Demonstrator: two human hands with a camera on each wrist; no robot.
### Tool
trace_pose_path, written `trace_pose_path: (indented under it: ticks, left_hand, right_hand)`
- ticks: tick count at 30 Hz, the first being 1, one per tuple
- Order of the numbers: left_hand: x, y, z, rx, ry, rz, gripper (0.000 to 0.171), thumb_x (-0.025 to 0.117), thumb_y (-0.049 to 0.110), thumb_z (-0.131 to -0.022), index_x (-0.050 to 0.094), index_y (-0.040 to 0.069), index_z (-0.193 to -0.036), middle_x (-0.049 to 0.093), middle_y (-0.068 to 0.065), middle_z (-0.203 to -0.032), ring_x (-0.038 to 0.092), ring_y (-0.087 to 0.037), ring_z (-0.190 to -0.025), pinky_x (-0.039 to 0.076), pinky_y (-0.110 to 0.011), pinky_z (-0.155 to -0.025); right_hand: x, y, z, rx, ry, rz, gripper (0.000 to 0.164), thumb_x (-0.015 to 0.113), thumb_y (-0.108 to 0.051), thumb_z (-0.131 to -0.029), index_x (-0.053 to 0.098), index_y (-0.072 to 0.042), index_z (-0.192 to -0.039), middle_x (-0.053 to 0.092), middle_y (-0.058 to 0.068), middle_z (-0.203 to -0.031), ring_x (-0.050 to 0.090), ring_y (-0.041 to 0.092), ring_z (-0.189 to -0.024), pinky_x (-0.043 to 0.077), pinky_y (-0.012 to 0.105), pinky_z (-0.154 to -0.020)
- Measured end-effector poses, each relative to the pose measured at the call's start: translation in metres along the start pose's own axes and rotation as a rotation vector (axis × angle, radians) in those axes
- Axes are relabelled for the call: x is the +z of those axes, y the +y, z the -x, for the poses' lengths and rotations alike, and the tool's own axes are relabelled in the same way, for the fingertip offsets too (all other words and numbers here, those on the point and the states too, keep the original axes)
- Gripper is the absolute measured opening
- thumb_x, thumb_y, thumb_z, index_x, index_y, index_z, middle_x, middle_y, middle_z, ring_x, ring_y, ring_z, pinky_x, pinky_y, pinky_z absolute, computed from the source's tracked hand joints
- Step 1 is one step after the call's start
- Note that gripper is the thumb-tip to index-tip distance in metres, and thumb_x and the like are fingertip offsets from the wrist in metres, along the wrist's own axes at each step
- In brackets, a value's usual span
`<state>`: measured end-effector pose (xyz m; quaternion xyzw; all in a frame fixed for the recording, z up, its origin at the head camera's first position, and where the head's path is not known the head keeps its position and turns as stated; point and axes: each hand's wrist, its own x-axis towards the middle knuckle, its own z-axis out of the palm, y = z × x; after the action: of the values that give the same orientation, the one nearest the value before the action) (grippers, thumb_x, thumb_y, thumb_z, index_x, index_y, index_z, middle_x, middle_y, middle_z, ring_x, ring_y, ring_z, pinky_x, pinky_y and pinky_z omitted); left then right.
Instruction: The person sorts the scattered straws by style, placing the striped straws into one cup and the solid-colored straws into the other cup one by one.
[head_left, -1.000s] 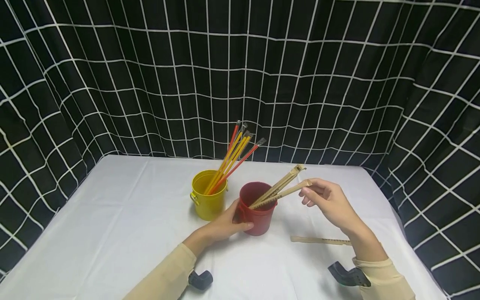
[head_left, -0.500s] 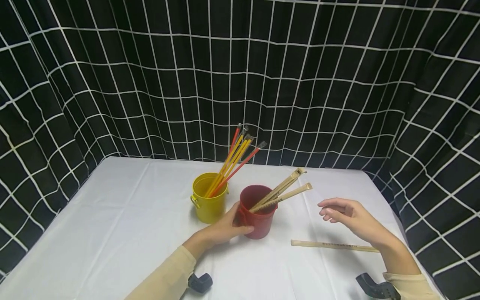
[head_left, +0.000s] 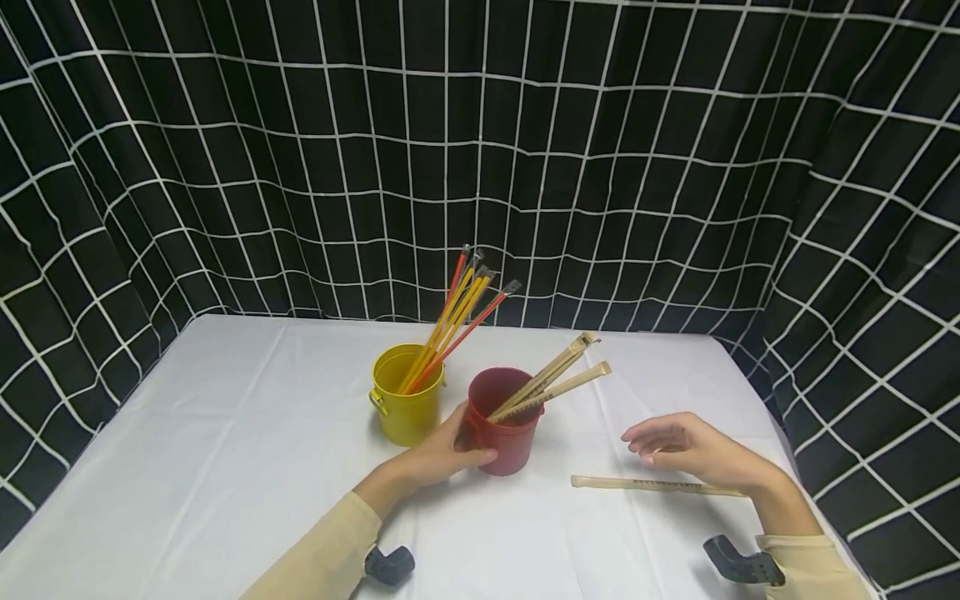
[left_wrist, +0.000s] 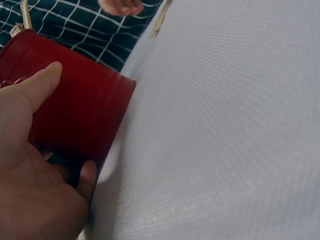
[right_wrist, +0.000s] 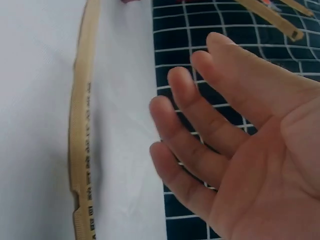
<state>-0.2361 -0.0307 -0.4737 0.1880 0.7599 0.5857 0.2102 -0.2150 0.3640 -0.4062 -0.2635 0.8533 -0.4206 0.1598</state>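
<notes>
My left hand (head_left: pixel 435 454) grips the side of a small red bucket (head_left: pixel 510 446), its thumb lying across the wall. Several slim tan paper-wrapped sticks (head_left: pixel 570 382), like wrapped straws, lean out of that bucket to the right. Another tan paper-wrapped stick (head_left: pixel 637 483) lies on the cloth at the right; dark printing shows along it in the right wrist view. Above this stick hovers my right hand (head_left: pixel 701 450), fingers loosely bent and apart, holding nothing. In the left wrist view the red bucket (left_wrist: pixel 85 95) stands on the cloth, its handle side partly covered by the hand.
Just left of the red bucket stands a yellow bucket (head_left: pixel 408 417) with several yellow and orange sticks (head_left: pixel 457 329) in clear wrappers leaning right. A white cloth (head_left: pixel 225 467) covers the table. Black fabric (head_left: pixel 480 150) with white grid lines surrounds its back and sides.
My right hand has let go of a tan paper-wrapped stick at the red bucket and moved right and down, over the stick on the cloth. My left hand keeps its grip.
</notes>
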Motion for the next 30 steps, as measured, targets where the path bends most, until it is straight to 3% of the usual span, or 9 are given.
trace_pose_path:
  ticks: [5,13,18,30]
  left_hand:
    - [-0.001,0.0,0.001,0.009,0.006,-0.006,0.089,0.073,0.034,-0.092,0.017,0.025,-0.161,0.028,0.0,-0.167,0.022,-0.025,-0.157,0.025,-0.052,-0.128]
    - [-0.001,0.001,0.002,0.005,0.009,0.007,0.09,0.073,0.032,-0.092,0.017,0.023,-0.162,0.028,-0.002,-0.167,0.023,-0.026,-0.157,0.024,-0.051,-0.128]
    - [0.001,0.0,0.002,-0.002,0.012,0.009,0.09,0.074,0.03,-0.092,0.017,0.021,-0.162,0.026,-0.005,-0.168,0.023,-0.027,-0.157,0.025,-0.05,-0.128]
    - [-0.001,-0.001,0.001,-0.005,0.008,-0.001,0.09,0.073,0.034,-0.092,0.017,0.023,-0.162,0.028,-0.004,-0.167,0.023,-0.028,-0.157,0.026,-0.052,-0.127]
  right_hand:
    - [0.004,0.005,-0.003,0.013,-0.003,0.079,0.031,0.066,-0.01,-0.096,0.066,0.008,-0.121,0.072,0.025,-0.114,0.066,-0.001,-0.102,0.055,0.018,-0.084]
    - [0.012,0.013,-0.007,0.097,-0.045,0.118,0.027,0.07,-0.012,-0.092,0.071,0.005,-0.113,0.075,0.019,-0.106,0.069,0.01,-0.091,0.057,0.02,-0.075]
    - [0.018,0.015,-0.008,0.148,-0.051,0.122,0.019,0.072,-0.01,-0.088,0.073,0.001,-0.103,0.076,0.01,-0.092,0.064,0.007,-0.077,0.056,0.021,-0.067]
    - [0.027,0.013,-0.011,0.212,-0.024,0.212,0.011,0.078,-0.009,-0.079,0.074,-0.006,-0.089,0.069,0.001,-0.078,0.058,0.011,-0.071,0.054,0.021,-0.064]
